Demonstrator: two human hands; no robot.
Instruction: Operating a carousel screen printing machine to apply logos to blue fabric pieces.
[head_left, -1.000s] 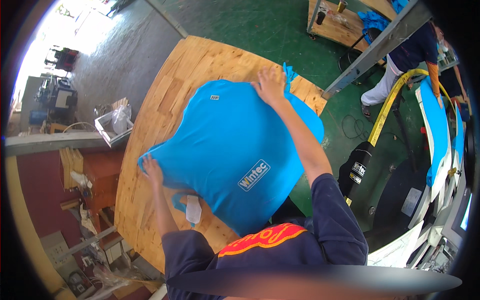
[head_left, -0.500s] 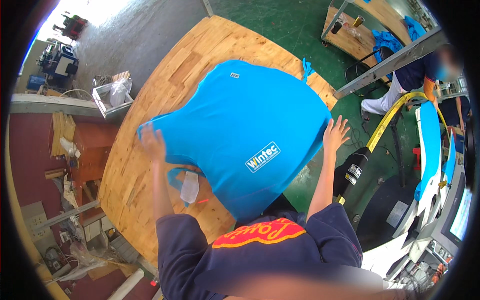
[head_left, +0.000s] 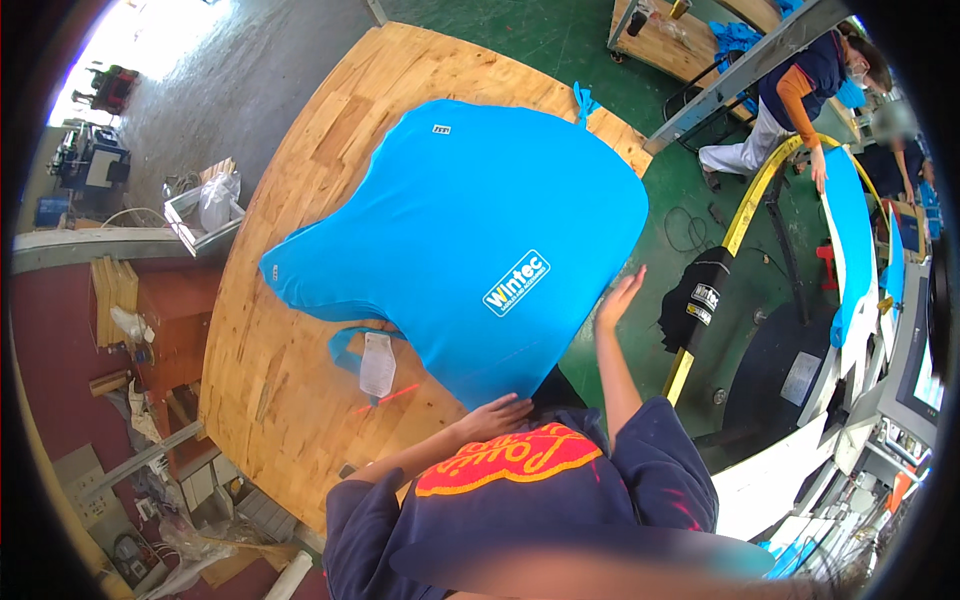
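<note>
A bright blue fabric cover [head_left: 480, 210], shaped like a saddle cover with a printed patch and a small white label, lies spread over the wooden table. At its near tip, my left hand [head_left: 495, 415] rests close to my body with the fingers stretched out along the edge. My right hand [head_left: 622, 297] is at the cover's right edge, its fingers extended upward and gripping nothing. A blue strap [head_left: 347, 350] with a white tag [head_left: 377, 366] lies beside the cover's left side. A blue tie [head_left: 584, 102] sticks out at its far right.
The wooden table [head_left: 290, 400] bears a red light line near the tag. A yellow-and-black curved bar [head_left: 750, 215] stands on the right. Beyond it a person [head_left: 800, 90] touches a blue-and-white panel [head_left: 850, 240]. A white frame holding a plastic bag [head_left: 215, 205] sits at the left.
My left hand has gone from the cover's left end to its near tip. My right hand has slid down the right edge toward me. The cover appears slightly higher and further left in view.
</note>
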